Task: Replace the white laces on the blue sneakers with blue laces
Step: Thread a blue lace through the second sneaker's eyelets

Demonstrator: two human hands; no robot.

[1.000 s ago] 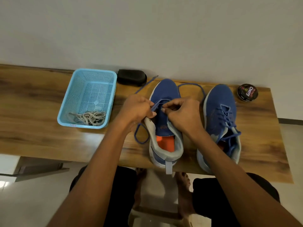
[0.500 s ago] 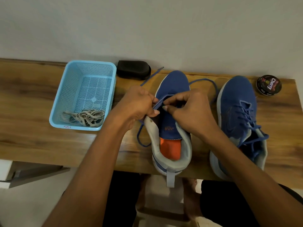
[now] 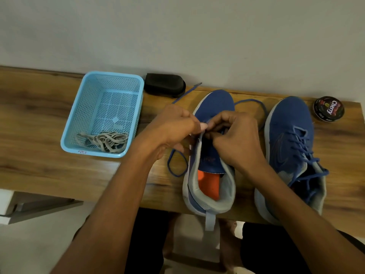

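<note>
Your left hand (image 3: 169, 131) and your right hand (image 3: 235, 139) meet over the middle shoe (image 3: 211, 155), which sits on the wood surface (image 3: 39, 119) with its heel near you. Both hands have curled fingers and pinch the blue lace (image 3: 177, 165) at the top of the shoe's tongue. One loop of that lace lies on the surface left of the shoe, and its tip points toward the black case (image 3: 165, 85) by the wall. The other shoe (image 3: 290, 147) stands just to the right with blue laces in it. The white laces (image 3: 106, 141) lie in a heap in the blue basket (image 3: 79, 113) on the left. A round tin (image 3: 328, 108) sits far right.
</note>
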